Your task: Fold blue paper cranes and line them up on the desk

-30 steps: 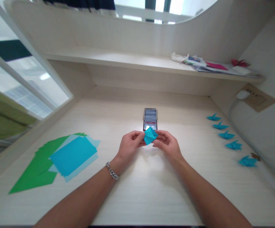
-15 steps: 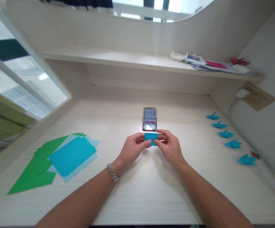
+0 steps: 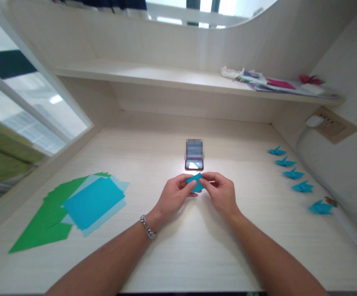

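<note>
Blue folded paper point(image 3: 196, 182) pinched mid-desk, both hands

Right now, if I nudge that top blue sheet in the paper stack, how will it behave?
The blue sheet looks thin and flat, so probably floppy and very light. Lying loose on the green sheets, it would likely slide rather than lift, perhaps dragging the paler sheets under it.

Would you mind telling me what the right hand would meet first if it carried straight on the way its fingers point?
The right hand points left, so it would probably meet the blue folded paper it pinches, then the left hand.
</note>
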A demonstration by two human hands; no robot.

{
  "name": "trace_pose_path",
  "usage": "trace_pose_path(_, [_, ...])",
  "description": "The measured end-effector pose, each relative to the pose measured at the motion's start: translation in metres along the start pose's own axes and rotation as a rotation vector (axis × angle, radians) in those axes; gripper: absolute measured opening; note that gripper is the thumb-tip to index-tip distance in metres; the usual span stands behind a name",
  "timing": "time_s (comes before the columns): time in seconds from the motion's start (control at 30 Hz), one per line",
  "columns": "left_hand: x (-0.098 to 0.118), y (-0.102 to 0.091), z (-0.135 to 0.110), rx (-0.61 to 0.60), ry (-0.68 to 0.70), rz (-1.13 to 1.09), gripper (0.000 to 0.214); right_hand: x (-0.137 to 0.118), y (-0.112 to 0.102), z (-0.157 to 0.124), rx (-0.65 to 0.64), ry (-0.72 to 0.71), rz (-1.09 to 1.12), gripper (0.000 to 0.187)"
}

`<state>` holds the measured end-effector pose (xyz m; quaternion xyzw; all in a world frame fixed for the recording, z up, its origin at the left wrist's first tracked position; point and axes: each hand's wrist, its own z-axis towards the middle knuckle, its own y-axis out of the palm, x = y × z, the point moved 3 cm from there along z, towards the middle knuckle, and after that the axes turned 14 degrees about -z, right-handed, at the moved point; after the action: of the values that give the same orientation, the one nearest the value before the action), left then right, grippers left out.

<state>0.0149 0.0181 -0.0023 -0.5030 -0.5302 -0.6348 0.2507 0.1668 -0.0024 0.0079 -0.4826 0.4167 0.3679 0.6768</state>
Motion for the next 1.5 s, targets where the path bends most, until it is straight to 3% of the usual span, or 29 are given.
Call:
trace_pose_path(0.73, [0.002, -0.004, 0.001, 0.025, 0.080, 0.164, 0.025, 0.000, 0.003, 0.000, -0.058, -0.059, -0.009, 0.012])
trace_pose_path(1.07, [0.003, -0.002, -0.001, 0.034, 0.103, 0.235, 0.024, 0.009, 0.008, 0.003, -0.104, 0.047, 0.075, 0.018])
trace_pose_path(1.37, [-0.001, -0.003, 0.000, -0.006, 0.097, 0.270, 0.024, 0.012, 0.009, 0.006, -0.139, 0.016, 0.011, 0.014])
trace_pose_path(1.5, [0.002, -0.001, -0.002, 0.043, 0.162, 0.255, 0.021, 0.011, 0.008, 0.005, -0.141, 0.014, 0.013, 0.015])
